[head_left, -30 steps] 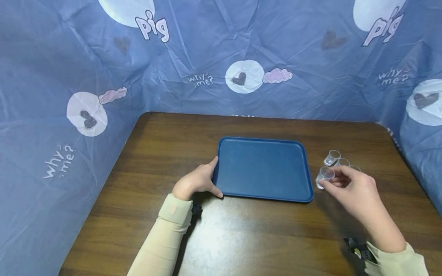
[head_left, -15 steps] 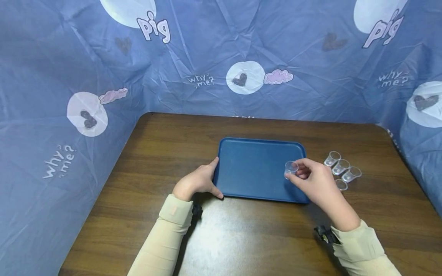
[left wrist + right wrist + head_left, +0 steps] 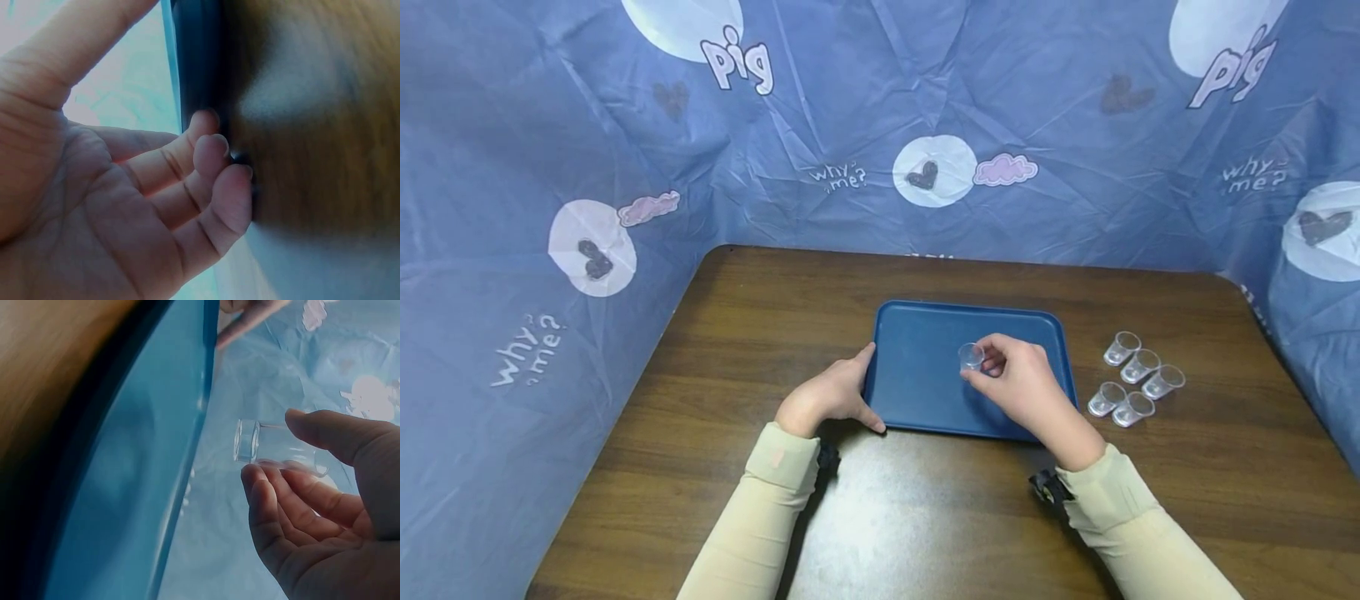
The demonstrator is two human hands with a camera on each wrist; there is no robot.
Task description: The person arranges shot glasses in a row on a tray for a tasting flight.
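Note:
My right hand pinches a small clear cup over the middle of the blue tray. In the right wrist view, thumb and fingers grip the sides of this cup, which is upright with its base toward the tray and a gap beneath. At the tray's left end, my left hand lies with thumb and forefinger spread along the near-left corner. The left wrist view has its loosely bent fingertips right at the tray's edge; the tray itself bears nothing.
Several more clear cups stand in two short rows on the wooden table, right of the tray. A blue printed cloth hangs behind the table and along both sides.
My right hand has carried one cup leftward from the group on the right to over the tray. The left hand and the tray have stayed in place.

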